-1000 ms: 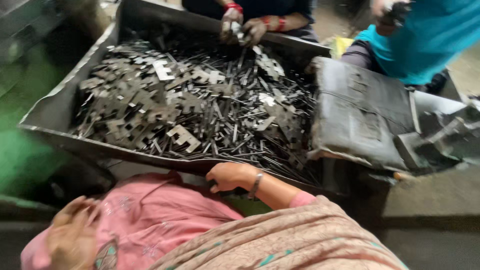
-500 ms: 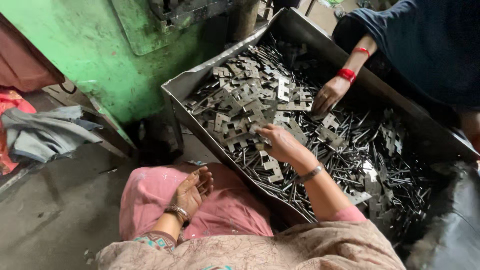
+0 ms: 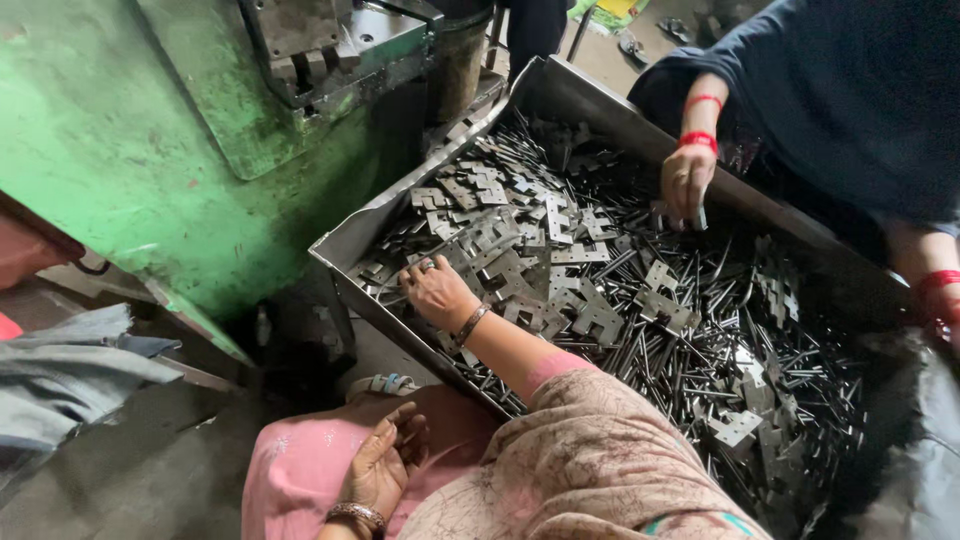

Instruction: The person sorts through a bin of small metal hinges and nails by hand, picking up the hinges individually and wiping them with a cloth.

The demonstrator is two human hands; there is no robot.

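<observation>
Metal plates (image 3: 520, 260), flat, notched and dull grey, lie heaped in the near-left half of a steel tray (image 3: 345, 250), mixed with thin straight pins (image 3: 700, 350) that thicken toward the far-right end. I see my right hand (image 3: 437, 292) resting palm-down on the heap just inside the tray's near-left rim, fingers curled loosely over the plates; I cannot tell whether it has closed on any piece. A ring shows on one finger and a bangle on the wrist. My left hand (image 3: 385, 465) lies on my pink lap (image 3: 300, 470), palm up, half open, holding nothing.

The tray's sheet walls slope outward with thin bare edges; its near-left corner juts toward a green machine (image 3: 150, 150) whose paint is worn and scuffed. Between that corner and the machine only a narrow dark gap is left, so my room to move is mostly above the heap and back toward my lap.

At the far rim another person's hand (image 3: 685, 180), with red thread bands on the wrist, reaches into the pins and pinches a small dark piece. That hand is well apart from mine, with open heap between us. Grey cloth (image 3: 70, 360) lies crumpled on the floor at the left.
</observation>
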